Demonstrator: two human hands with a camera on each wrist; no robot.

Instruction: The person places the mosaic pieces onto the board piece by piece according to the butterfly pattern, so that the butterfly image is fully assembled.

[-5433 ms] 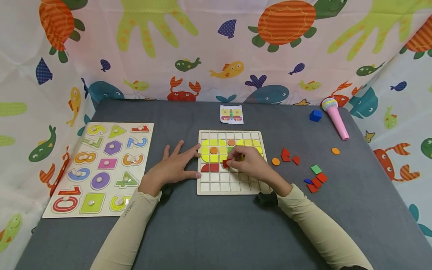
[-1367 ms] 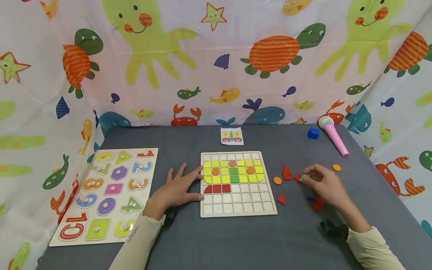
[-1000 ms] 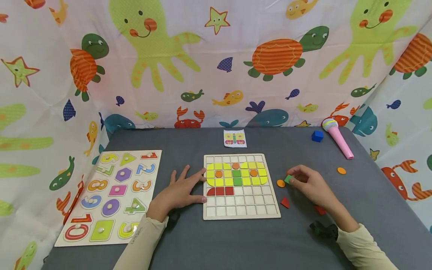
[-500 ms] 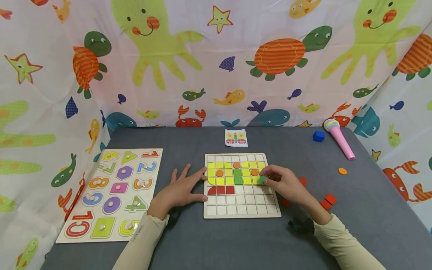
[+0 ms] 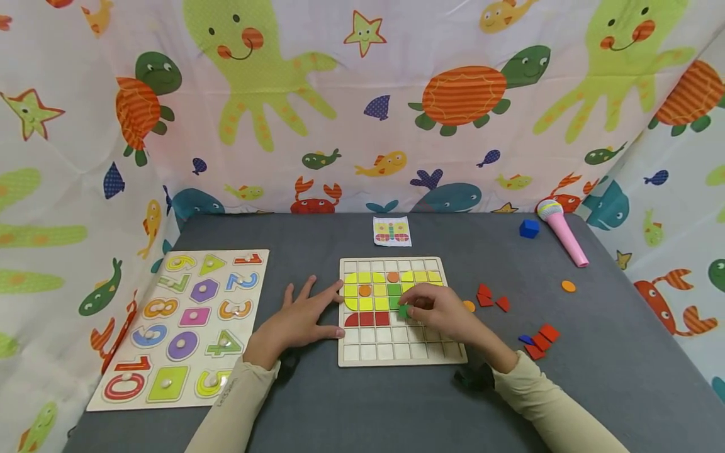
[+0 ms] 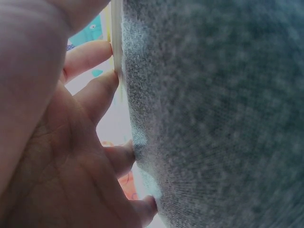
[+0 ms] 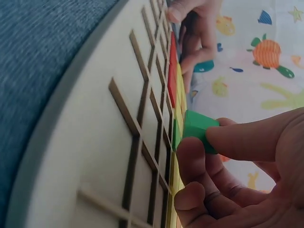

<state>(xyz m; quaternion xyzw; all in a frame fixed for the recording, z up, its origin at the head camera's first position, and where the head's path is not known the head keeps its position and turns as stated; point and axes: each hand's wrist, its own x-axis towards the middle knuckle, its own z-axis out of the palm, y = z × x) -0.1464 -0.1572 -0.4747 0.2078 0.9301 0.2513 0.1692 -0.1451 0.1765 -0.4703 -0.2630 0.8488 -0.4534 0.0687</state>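
My right hand [image 5: 444, 309] pinches a small green square tile [image 7: 197, 126] between thumb and fingers, just over the wooden grid board [image 5: 385, 352]. In the head view that tile is near the lower end of the column of green tiles [image 5: 394, 296]. Yellow tiles [image 5: 351, 290] and orange round tiles [image 5: 365, 290] fill the upper cells, some hidden behind the right hand. Red tiles [image 5: 367, 319] lie in a row at the left of the board. With fingers spread, my left hand [image 5: 296, 324] rests on the table, its fingertips touching the board's left edge.
Several red pieces [image 5: 541, 341], a blue piece [image 5: 525, 339] and an orange disc [image 5: 568, 286] lie loose on the right. Behind the board is a pattern card [image 5: 392, 232]. A blue cube [image 5: 529, 228] and pink toy microphone [image 5: 566, 236] sit back right; a number puzzle [image 5: 192, 296] lies left.
A third red tile has been set in the row. My right hand has picked up a green tile from the loose pieces and carried it left over the board. The left hand stays put.
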